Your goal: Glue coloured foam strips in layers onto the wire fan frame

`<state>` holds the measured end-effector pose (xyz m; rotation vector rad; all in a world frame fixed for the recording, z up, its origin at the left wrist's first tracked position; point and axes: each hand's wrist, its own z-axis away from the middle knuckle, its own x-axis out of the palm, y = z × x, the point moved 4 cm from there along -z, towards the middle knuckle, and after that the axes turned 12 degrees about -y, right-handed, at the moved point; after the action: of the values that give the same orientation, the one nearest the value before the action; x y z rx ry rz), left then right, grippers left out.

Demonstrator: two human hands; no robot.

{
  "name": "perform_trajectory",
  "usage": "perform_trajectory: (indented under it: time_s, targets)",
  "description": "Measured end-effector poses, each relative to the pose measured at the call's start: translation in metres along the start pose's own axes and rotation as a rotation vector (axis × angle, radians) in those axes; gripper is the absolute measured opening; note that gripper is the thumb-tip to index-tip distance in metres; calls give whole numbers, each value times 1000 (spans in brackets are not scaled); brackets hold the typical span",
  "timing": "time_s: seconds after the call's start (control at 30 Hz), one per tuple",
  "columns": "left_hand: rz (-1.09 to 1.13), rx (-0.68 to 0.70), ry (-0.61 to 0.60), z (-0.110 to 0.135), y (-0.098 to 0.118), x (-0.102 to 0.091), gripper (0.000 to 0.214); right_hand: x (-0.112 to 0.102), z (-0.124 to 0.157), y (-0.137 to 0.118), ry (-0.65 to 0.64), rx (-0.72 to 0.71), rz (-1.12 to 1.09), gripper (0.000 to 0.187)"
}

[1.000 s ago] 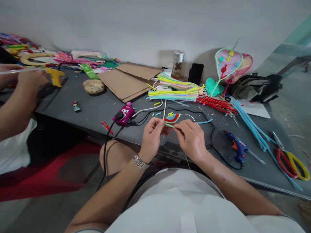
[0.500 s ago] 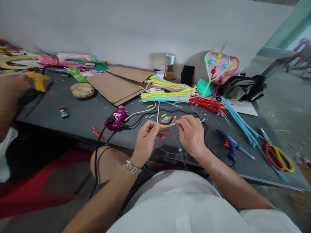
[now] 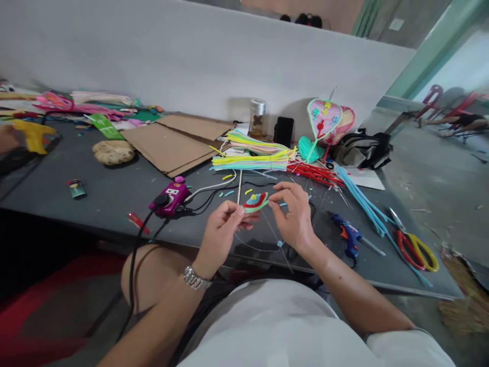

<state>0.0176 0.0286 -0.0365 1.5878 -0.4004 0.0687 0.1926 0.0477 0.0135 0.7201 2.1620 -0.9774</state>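
A small rainbow piece (image 3: 255,202) of curved red, blue, yellow and green pipe cleaners sits on a thin wire hoop, held above the grey table (image 3: 114,199). My left hand (image 3: 220,234), with a metal watch at the wrist, pinches its left end together with a thin wooden stick (image 3: 239,188). My right hand (image 3: 292,218) pinches its right end with thumb and forefinger. A thin wire with a small blue bit (image 3: 280,244) hangs below my right hand.
A purple power strip (image 3: 170,198) with black cable lies left of my hands. A blue glue gun (image 3: 346,237) and red-and-yellow scissors (image 3: 416,248) lie to the right. Bundles of pipe cleaners (image 3: 254,158), cardboard (image 3: 168,142), a jar (image 3: 257,117), heart-shaped fans (image 3: 324,118) and a black bag (image 3: 362,148) stand further back.
The view has swung to the right, so the other person's arm at the left has left the picture. My hands have turned the rainbow piece slightly between them.
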Motion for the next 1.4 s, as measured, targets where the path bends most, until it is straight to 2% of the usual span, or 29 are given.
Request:
perform_trajectory:
  time_s: [0.27, 0.47, 0.6, 0.7, 0.83, 1.0, 1.17, 1.4]
  targets:
    - [-36, 40, 81, -2, 1, 1, 32, 2, -4, 13, -12, 59, -299, 6]
    - [39, 37, 81, -7, -3, 1, 29, 3, -5, 17, -8, 16, -353, 7]
    - [111, 22, 99, -10, -6, -3, 32, 5, -3, 19, -53, 10, -382, 9]
    - [160, -18, 96, -12, -12, -6, 35, 9, 0, 23, -89, 31, -385, 9]
    - [199, -63, 83, -17, -18, -9, 36, 20, 2, 35, -124, 131, -436, 5]
    - [273, -159, 38, -31, -26, -17, 35, 30, 0, 58, -113, 257, -580, 6]
    - [396, -373, -126, -47, -34, -25, 33, 41, 6, 76, -69, 392, -635, 11]
    - [131, -389, -236, -53, -25, -26, 43, 65, 16, 72, -134, 412, -663, 10]
